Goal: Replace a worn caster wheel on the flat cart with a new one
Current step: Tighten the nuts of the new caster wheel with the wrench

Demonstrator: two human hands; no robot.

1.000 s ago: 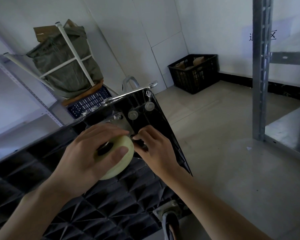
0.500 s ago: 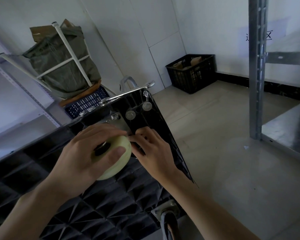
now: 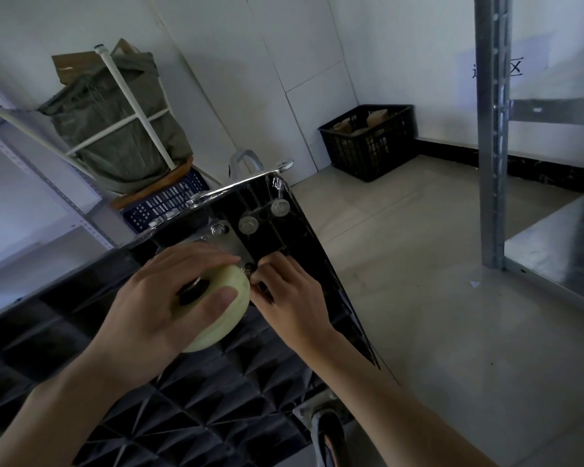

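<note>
The flat cart (image 3: 189,399) is tipped up with its black ribbed underside facing me. A pale yellow-green caster wheel (image 3: 226,311) sits on a metal mounting plate (image 3: 231,246) near the cart's top corner. My left hand (image 3: 162,298) wraps over the wheel, thumb across its tread. Just right of the wheel, my right hand (image 3: 290,301) pinches a small bolt or nut (image 3: 249,270) at the plate's lower corner with its fingertips. Two bolt heads with washers (image 3: 248,225) show above the plate. Another caster (image 3: 327,433) is at the cart's lower edge.
A black plastic crate (image 3: 368,139) stands against the far wall. A grey metal rack post (image 3: 493,129) and its low shelf rise at right. At left are a white shelf, a green sack behind a white frame (image 3: 115,123) and a blue crate (image 3: 166,203).
My right hand's fingers shifted slightly at the fastener beside the wheel. The left hand kept its hold on the wheel. The view drifted a little.
</note>
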